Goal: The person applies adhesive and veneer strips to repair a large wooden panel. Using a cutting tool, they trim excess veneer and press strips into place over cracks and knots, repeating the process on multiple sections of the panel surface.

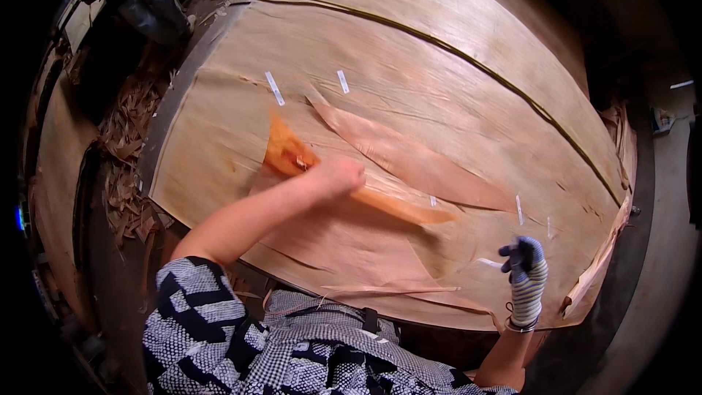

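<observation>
My bare left hand (340, 177) is closed on the upper edge of a thin, curved veneer piece (398, 207). This piece is lifted off the sheet below and glows orange, with a dark knot hole at its left end. To the right, my right hand (525, 271) wears a striped glove with dark fingertips. A short white strip of tape (491, 262) sticks out from its pinched fingers. Beyond my left hand, a long pinkish veneer strip (417, 161) lies on the large veneer sheet (409, 51). Several white tape pieces (273, 88) are stuck to the sheet.
A long dark slit (439, 42) crosses the sheet's far part. Veneer scraps (128, 139) are heaped on the floor at left, beside another veneer sheet (55, 190). Another person's legs (153, 11) show at the upper left. Torn veneer (599, 267) hangs along the right edge.
</observation>
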Available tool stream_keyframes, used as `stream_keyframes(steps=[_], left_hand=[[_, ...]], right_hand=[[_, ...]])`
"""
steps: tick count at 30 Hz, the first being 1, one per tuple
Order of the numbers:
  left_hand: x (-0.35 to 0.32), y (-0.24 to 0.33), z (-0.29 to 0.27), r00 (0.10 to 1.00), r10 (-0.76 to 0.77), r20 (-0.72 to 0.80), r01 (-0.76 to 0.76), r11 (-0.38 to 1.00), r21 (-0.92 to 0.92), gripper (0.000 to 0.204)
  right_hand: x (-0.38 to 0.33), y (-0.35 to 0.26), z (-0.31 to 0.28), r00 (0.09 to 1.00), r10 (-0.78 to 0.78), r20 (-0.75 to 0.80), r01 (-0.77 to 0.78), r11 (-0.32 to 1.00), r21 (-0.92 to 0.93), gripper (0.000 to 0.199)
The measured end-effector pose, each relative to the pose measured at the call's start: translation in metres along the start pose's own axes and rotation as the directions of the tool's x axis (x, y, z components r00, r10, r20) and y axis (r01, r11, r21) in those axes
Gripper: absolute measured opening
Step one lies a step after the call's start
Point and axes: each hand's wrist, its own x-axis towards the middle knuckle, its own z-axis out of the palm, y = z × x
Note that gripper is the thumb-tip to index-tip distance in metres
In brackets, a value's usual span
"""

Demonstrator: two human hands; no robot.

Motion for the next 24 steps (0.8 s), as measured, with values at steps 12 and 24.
stream_keyframes(steps=[12,24], left_hand=[[-0.011,-0.067,0.023,0.928,-0.095,-0.361,0.109,0.994,0.019,0.056],[-0.046,-0.112,0.019,0.837,-0.2,-0.509,0.179,0.98,-0.092,0.052]], right_hand=[[0.065,-0.112,0.179,0.845,0.281,0.455,-0.403,0.894,0.196,0.017],[0.158,-0.014,0.326,0.835,0.348,0.427,-0.459,0.868,0.19,0.015]])
